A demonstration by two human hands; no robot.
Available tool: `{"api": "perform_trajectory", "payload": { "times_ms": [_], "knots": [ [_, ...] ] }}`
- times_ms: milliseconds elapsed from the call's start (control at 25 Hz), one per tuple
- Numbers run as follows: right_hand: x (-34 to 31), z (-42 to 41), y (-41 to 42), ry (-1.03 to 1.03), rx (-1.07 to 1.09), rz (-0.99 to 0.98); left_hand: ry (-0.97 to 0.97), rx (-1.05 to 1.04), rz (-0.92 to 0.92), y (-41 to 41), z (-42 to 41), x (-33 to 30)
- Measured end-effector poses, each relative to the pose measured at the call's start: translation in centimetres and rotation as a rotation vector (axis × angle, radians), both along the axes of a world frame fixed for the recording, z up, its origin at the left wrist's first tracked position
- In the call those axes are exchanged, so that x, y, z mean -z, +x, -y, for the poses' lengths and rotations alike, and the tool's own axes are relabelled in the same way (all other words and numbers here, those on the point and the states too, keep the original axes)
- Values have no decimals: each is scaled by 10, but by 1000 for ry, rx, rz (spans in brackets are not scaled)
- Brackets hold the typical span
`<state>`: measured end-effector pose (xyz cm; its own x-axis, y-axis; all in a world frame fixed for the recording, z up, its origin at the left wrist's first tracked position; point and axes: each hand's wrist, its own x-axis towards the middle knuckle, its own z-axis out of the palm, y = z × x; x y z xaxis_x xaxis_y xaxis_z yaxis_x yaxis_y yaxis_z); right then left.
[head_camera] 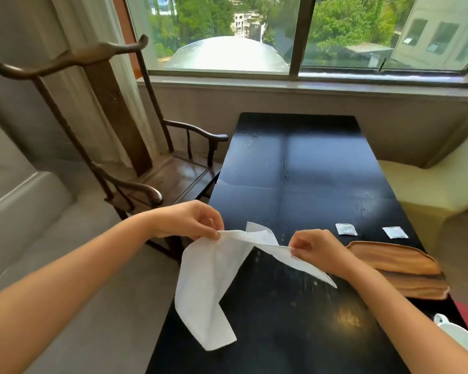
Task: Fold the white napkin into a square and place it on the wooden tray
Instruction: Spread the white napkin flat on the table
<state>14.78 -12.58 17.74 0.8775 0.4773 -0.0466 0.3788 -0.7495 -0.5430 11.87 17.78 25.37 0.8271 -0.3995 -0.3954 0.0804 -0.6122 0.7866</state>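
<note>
Leftmost, a wooden chair point(152, 171) beside the black table point(308, 171); then the left hand point(189, 218), thumb and forefinger pinched on one top edge of the napkin point(208, 279), which hangs in the air over the table's near left edge, unfolded and twisted, its long tail drooping. Next, the right hand point(316, 248), fingers curled and pinching the opposite edge; beyond it two sachets point(346, 229) and, at right, the tray point(405, 268), bare. Napkin judged light, limp and creasing readily: best held by corners, pulled taut, then laid flat for folding.
</note>
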Motion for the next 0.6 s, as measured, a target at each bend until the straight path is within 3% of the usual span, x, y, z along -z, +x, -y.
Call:
{"api": "perform_trajectory", "payload": {
  "times_ms": [160, 360, 440, 600],
  "knots": [
    [-33, 21, -2, -132, -53, -29, 336, 188, 96, 13, -12, -13],
    [-56, 28, 16, -265, -23, 79, 562, 120, 376, 41, -7, -21],
    [-68, 30, 32, -169, 101, 201, 548, -13, 556, 54, -5, -31],
    [-105, 32, 56, -13, 351, 663, 482, -170, 936, 70, -3, -61]
  ]
}}
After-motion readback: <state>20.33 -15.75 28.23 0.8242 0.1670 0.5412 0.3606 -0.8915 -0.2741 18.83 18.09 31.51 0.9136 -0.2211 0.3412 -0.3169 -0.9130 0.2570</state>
